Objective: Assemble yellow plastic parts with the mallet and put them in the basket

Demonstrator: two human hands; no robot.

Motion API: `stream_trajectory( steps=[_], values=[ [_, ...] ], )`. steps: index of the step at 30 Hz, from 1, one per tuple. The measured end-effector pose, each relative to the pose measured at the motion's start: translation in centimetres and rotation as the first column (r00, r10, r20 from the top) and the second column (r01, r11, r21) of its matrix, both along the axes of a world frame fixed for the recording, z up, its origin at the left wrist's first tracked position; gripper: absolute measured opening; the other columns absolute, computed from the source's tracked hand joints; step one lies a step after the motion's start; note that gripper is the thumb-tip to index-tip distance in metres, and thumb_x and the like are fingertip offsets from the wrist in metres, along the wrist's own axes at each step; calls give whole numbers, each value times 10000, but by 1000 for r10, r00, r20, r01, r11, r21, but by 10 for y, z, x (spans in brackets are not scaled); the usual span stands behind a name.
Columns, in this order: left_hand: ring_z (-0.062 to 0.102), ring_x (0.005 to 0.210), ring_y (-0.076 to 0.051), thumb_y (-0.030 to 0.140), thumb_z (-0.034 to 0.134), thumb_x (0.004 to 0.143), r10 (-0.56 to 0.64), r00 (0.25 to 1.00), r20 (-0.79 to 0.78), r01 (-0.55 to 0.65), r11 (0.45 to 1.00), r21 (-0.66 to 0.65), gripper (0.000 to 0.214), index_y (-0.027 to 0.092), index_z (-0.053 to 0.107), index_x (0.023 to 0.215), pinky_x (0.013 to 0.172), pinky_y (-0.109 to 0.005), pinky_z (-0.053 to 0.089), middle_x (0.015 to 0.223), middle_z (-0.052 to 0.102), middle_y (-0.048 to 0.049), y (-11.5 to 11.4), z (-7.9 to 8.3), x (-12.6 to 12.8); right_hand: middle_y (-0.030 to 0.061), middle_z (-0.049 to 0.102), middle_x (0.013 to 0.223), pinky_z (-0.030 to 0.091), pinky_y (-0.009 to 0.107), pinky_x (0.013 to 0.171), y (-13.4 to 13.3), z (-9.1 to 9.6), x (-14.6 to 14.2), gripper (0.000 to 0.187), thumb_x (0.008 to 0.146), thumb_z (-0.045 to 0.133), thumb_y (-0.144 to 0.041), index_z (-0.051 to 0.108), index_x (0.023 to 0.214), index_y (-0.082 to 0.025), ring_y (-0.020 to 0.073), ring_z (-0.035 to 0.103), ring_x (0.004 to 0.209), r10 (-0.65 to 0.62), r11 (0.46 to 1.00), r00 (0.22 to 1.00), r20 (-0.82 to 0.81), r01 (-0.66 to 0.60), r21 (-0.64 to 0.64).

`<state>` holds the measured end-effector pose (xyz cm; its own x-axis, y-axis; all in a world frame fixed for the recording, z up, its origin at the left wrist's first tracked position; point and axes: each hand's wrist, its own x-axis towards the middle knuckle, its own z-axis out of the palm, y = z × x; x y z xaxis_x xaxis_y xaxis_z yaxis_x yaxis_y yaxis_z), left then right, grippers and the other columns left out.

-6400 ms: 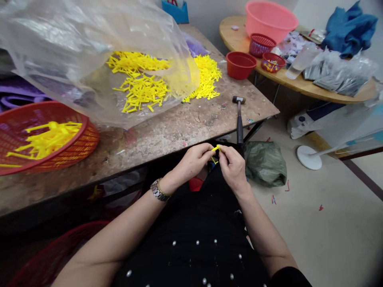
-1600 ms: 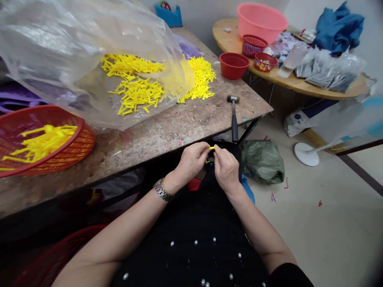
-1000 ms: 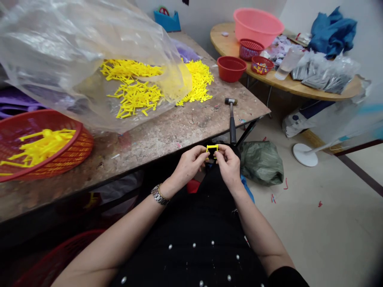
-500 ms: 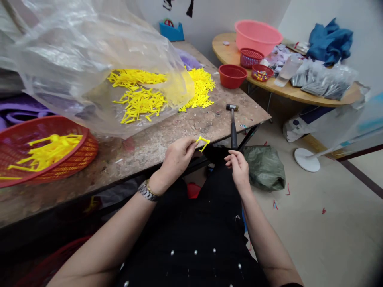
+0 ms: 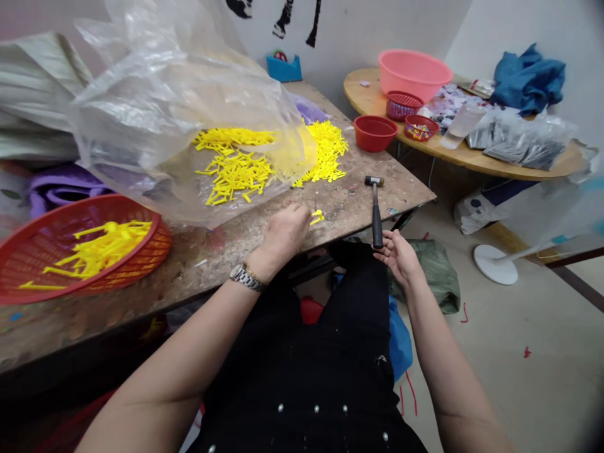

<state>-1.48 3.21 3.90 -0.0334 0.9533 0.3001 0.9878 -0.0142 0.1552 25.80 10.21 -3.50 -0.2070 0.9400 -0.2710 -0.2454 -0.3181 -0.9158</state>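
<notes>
My left hand [image 5: 284, 233] rests over the worn table [image 5: 264, 214] near its front edge, fingers curled on a small yellow plastic piece [image 5: 317, 217] held against the tabletop. My right hand [image 5: 399, 255] hovers off the table's front corner with fingers apart, just below the black handle of a small hammer [image 5: 375, 207] that lies on the table. It holds nothing. Loose yellow plastic parts [image 5: 325, 148] are heaped further back, some under a clear plastic bag [image 5: 189, 107].
A red basket [image 5: 141, 251] with yellow assembled pieces sits at the left. A round wooden table [image 5: 453, 151] at the right carries a pink basin [image 5: 413, 66], red bowls and bagged goods. A green bag [image 5: 443, 283] and a fan base [image 5: 495, 264] are on the floor.
Both hands worked the yellow piece together over my lap. The left hand then carried it up to the tabletop, and the right hand let go and moved toward the hammer handle.
</notes>
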Motion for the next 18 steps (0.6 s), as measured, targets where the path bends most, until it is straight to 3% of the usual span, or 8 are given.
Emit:
stream_trajectory(
  steps=[8, 12, 15, 18],
  values=[
    [636, 860, -234, 231, 414, 1015, -22, 999, -42, 19, 998, -65, 289, 118, 671, 948, 769, -318, 469, 963, 673, -147, 12, -9, 0, 14, 737, 776, 571, 244, 576, 20, 14, -13, 241, 961, 581, -446, 583, 899, -213, 126, 678, 617, 84, 989, 995, -48, -89, -117],
    [636, 858, -225, 238, 413, 1017, -23, 998, -56, 19, 998, -67, 290, 127, 673, 956, 762, -307, 471, 960, 673, -132, 13, -13, -1, -42, 645, 643, 502, 197, 503, 24, 15, -14, 257, 921, 643, -453, 607, 906, -198, 75, 543, 477, 75, 988, 995, -68, -83, -130],
    [639, 857, -223, 263, 428, 1017, -25, 999, -38, 22, 998, -62, 281, 142, 678, 973, 757, -304, 472, 959, 679, -126, 13, -16, -2, -69, 580, 602, 419, 174, 458, 21, 13, -12, 316, 845, 726, -466, 633, 951, -183, 50, 437, 440, 75, 995, 993, -89, -81, -57],
    [645, 866, -227, 279, 429, 1019, -27, 999, -26, 26, 999, -43, 285, 154, 681, 969, 757, -304, 471, 945, 687, -121, 13, -18, -3, -65, 566, 615, 360, 183, 444, 10, 10, -10, 368, 802, 748, -488, 631, 974, -185, 56, 414, 457, 89, 992, 994, -61, -84, 90]
  ],
)
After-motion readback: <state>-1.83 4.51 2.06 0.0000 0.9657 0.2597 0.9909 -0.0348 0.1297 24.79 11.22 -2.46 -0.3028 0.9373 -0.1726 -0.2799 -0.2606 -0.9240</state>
